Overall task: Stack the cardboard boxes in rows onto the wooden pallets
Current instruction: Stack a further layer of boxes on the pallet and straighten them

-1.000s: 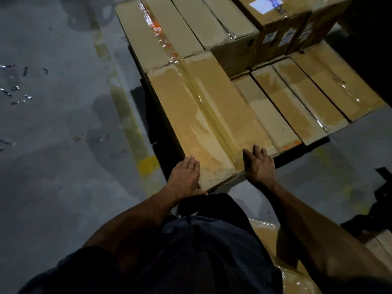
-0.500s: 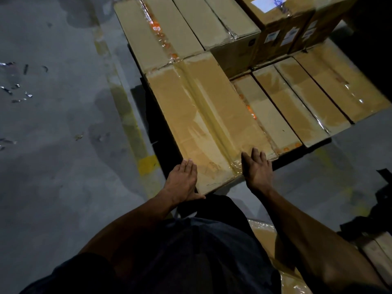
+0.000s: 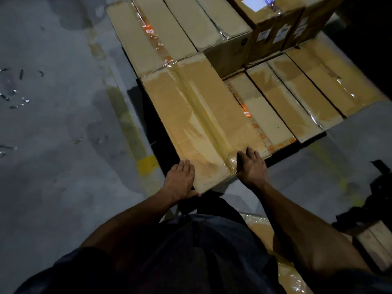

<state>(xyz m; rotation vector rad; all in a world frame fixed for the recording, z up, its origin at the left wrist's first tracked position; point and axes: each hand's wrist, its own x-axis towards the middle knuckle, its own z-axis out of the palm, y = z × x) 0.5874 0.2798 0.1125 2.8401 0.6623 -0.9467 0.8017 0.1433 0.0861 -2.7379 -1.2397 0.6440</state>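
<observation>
Both hands have eased slightly forward along the near end of a long cardboard box [image 3: 203, 126] since a second ago, and the box now lies a little farther onto the stack. The left hand [image 3: 180, 181] rests flat at the box's near left corner, fingers straight and together, thumb tucked against the near end face. The right hand [image 3: 252, 166] presses on the near right part of the top, fingers straight and spread over the glossy tape; neither hand curls round anything.

The box is a flat, rectangular carton of matte brown board, with a wide strip of clear, wrinkled tape running down its length and catching the dim light. It sits in the upper layer, end to end with a paler carton [image 3: 152, 37] beyond it, whose seam carries orange-printed tape. To the right, a lower row of cartons [image 3: 297, 98] lies side by side, long edges touching, their taped seams shining. Behind them stand taller boxes [image 3: 273, 24] bearing white labels. What supports the stack is lost in shadow.

Grey concrete floor [image 3: 53, 145], stained and patchy, spreads to the left, crossed by a worn yellow painted line [image 3: 146, 164] and strewn with small shiny scraps [image 3: 14, 98]. Dark shorts [image 3: 191, 251] fill the lower frame, with another film-wrapped carton [image 3: 263, 230] behind the right forearm.
</observation>
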